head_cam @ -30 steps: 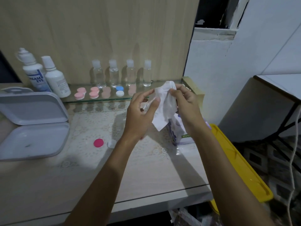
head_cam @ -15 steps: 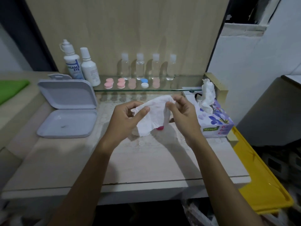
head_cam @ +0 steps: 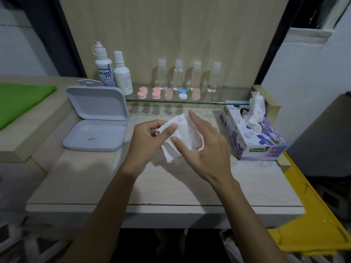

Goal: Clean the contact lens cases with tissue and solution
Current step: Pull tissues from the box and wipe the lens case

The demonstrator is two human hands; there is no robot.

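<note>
Two hands (left hand (head_cam: 146, 143), right hand (head_cam: 205, 149)) hold soft crumpled tissue (head_cam: 182, 133).

Both bare forearms reach forward from the near edge of the table (head_cam: 171, 186), converging over its middle. The left hand (head_cam: 148, 143) has its back to the camera, its fingers curled and its thumb laid across the white tissue (head_cam: 182, 133), pinching it. The right hand (head_cam: 207, 147) lies over the tissue's right side with index finger stretched toward the far edge and thumb pointing left, pressing on the tissue; whether its hidden fingers grip underneath cannot be told.
</note>
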